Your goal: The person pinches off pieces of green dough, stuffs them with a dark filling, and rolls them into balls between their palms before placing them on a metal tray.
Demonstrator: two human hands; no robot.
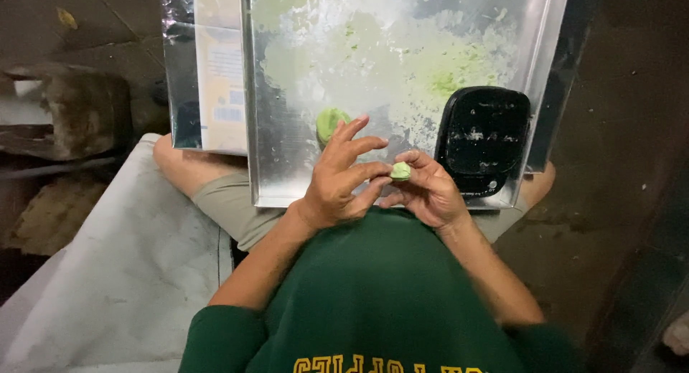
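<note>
A small pale green dough ball [400, 171] sits between the fingertips of both hands, just above the near edge of a metal tray [287, 150]. My left hand [341, 179] pinches it with thumb and forefinger, the other fingers spread. My right hand [423, 190] cups it from the right side. A larger green dough lump [329, 122] lies on the tray just beyond my left fingers. The tray rests on my lap and is smeared with flour and green dough residue.
A black plastic container [482, 140] stands on the tray's right near corner. A silvery foil packet [204, 64] lies under the tray's left edge. White cloth [122, 272] covers the surface at my left. Dark floor surrounds everything.
</note>
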